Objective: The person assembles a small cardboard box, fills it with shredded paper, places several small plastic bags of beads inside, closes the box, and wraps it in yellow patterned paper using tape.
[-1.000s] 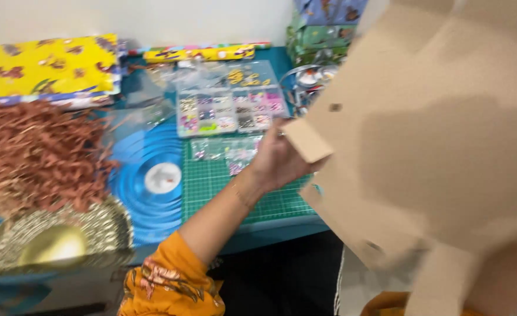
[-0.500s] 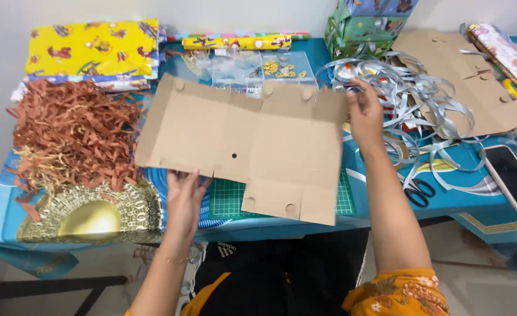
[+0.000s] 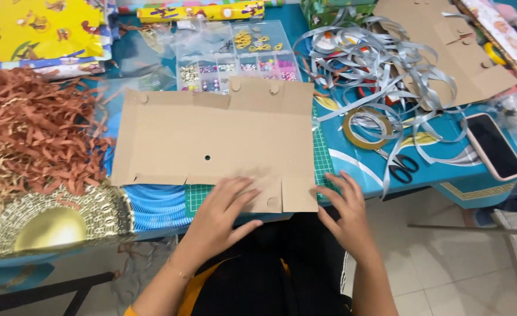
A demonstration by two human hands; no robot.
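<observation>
Both hands are bare, no rings as far as I can see. The left hand [image 3: 220, 213] has a thin bracelet at the wrist; the right hand [image 3: 343, 213] has none. Black trousers and a bit of orange top.

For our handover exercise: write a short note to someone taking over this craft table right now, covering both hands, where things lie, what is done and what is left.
Left hand: open, palm flat on the near edge of the die-cut cardboard sheet.
Right hand: open, at the sheet's right near corner, holding nothing.
Sheet: lies unfolded over the green cutting mat.
Scissors and tape roll: to the right, untouched.
Done: sheet laid flat.
Left: no flap folded yet.
</observation>
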